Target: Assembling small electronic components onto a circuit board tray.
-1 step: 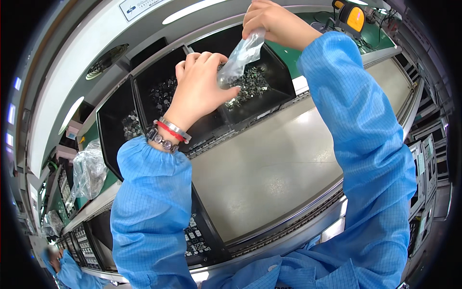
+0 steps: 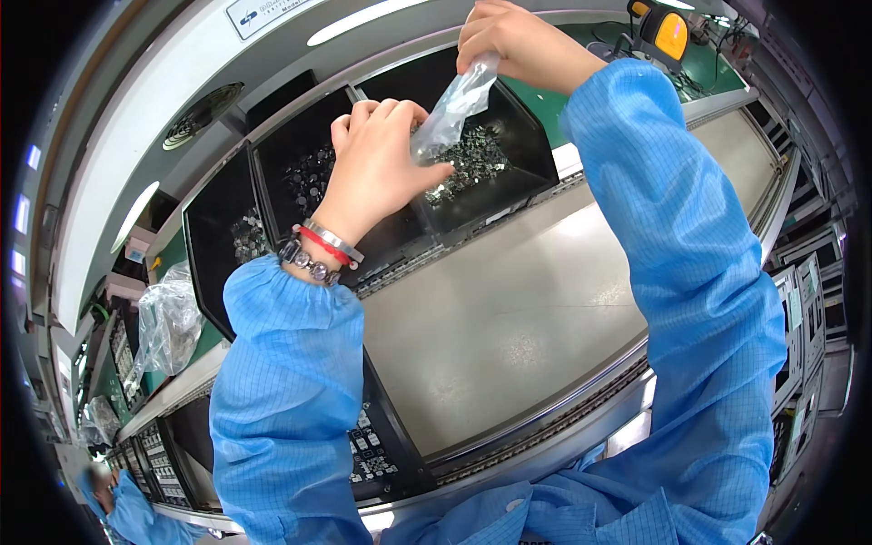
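My right hand (image 2: pixel 513 41) is raised at the top and pinches the upper end of a clear plastic bag (image 2: pixel 463 100). The bag hangs slanting down to the left, over a black bin (image 2: pixel 531 159) holding many small shiny metal parts (image 2: pixel 477 159). My left hand (image 2: pixel 377 159) is at the bag's lower end, back of the hand up. Its fingers are bent and its thumb stands apart, stretched over the bin. The bag's lower end lies between them; whether the hidden fingertips touch it I cannot tell.
More black bins with small dark parts (image 2: pixel 309 177) and pale parts (image 2: pixel 248 236) stand to the left. A crumpled clear bag (image 2: pixel 168 318) lies beyond my left sleeve. Nearer is a black tray (image 2: pixel 391 445) of small pieces. A yellow-black scanner (image 2: pixel 668 36) stands far right. Another person (image 2: pixel 127 504) is lower left.
My left hand and wrist have shifted very slightly. The right hand and the bag look almost the same.
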### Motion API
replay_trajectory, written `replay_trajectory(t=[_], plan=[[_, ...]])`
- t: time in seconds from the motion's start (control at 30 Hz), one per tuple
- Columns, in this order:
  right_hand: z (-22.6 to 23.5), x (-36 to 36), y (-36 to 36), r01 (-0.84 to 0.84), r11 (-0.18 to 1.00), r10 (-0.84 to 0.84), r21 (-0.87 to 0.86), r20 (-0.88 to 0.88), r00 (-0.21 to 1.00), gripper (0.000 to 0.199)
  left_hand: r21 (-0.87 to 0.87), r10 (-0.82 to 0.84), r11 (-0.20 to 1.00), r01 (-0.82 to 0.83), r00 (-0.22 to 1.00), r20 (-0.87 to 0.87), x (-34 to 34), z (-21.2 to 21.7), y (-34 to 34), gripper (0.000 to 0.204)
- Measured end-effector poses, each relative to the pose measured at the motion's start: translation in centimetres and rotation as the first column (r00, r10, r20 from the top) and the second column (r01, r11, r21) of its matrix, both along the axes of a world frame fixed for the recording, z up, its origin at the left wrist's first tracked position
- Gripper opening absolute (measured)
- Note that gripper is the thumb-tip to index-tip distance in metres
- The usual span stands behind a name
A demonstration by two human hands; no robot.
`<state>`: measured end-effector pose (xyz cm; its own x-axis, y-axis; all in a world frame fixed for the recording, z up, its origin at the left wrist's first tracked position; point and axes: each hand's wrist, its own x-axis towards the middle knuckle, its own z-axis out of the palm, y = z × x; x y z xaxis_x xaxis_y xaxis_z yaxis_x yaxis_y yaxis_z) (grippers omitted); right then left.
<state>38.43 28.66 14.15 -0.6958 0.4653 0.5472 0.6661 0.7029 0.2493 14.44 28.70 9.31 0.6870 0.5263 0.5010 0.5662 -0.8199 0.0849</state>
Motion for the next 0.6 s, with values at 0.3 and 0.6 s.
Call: replay_trajectory(t=[0.3, 0.6], plan=[[0.1, -0.3, 0.2, 0.059, 0.994, -0.060, -0.092, -0.001, 0.998, 0.008, 0.050, -0.040, 0.998, 0.039, 0.999, 0.016, -0.4, -0.3, 2.6, 0.007], [-1.1, -0.1, -0.2, 0.159, 0.985, -0.168, -0.061, -0.169, 0.971, 0.008, -0.147, 0.176, 0.973, -0.180, 0.983, -0.044, 0.7, 0.8, 1.4, 0.024]])
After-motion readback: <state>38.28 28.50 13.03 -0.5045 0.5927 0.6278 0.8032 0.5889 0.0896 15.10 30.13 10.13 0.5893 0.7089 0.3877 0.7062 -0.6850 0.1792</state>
